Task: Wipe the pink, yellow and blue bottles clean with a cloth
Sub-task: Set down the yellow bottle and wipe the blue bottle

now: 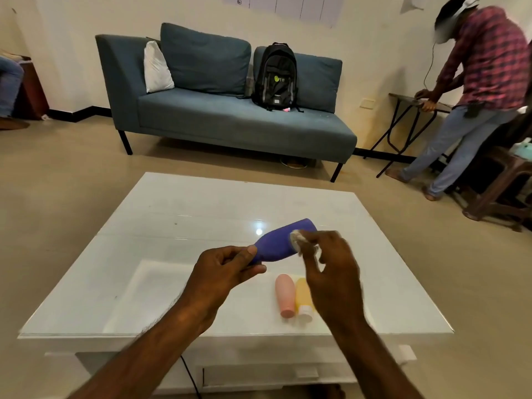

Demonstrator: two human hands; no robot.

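The left grip (227,269) pinches the narrow cap end of the blue bottle (280,241) between thumb and curled fingers. It holds the bottle in the air above the middle of the white, glossy desk (144,254). The bottle is tilted, with its wide base pointing up and away toward the desk's far right corner.

The right grip (325,263) is closed round a small whitish cloth (298,239), which is pressed against the side of the blue bottle near its base.

Below the hands, the pink bottle (285,295) and the yellow bottle (302,298) lie flat on the desk, side by side, right of the middle and toward the near edge. Their caps point at the near edge. The pink one is on the left; the yellow one is partly hidden behind the right wrist. Whether the two touch cannot be told.

Past the desk's far edge stands a blue sofa (230,116) with a white cushion (157,67) and a black backpack (275,77) on it. Off the far right corner, a person in a checked shirt (486,61) leans over a small folding table (403,99).
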